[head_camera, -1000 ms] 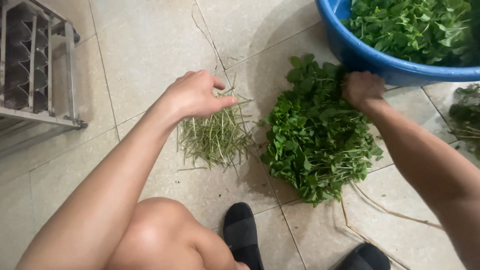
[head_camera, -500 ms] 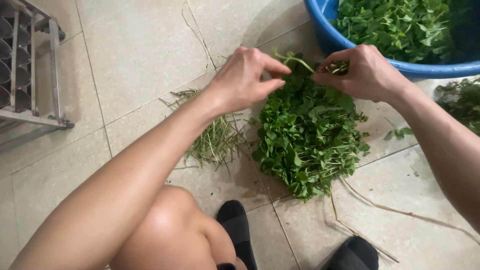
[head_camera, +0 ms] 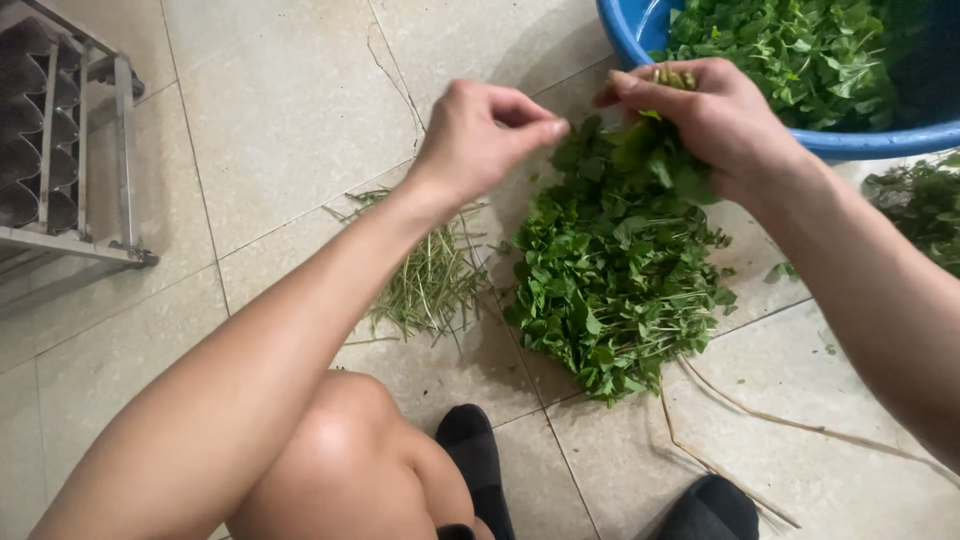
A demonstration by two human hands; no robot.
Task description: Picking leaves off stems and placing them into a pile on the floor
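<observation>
Head view: my right hand (head_camera: pixel 715 120) grips a leafy sprig (head_camera: pixel 650 150); my left hand (head_camera: pixel 480 135), fingertips pinched together, strips stems; next, a clean pluck.

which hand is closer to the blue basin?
Right. The right hand holds a sprig at the blue basin rim, nearly touching. The left hand hangs farther left, between the stem pile and the greens.
</observation>
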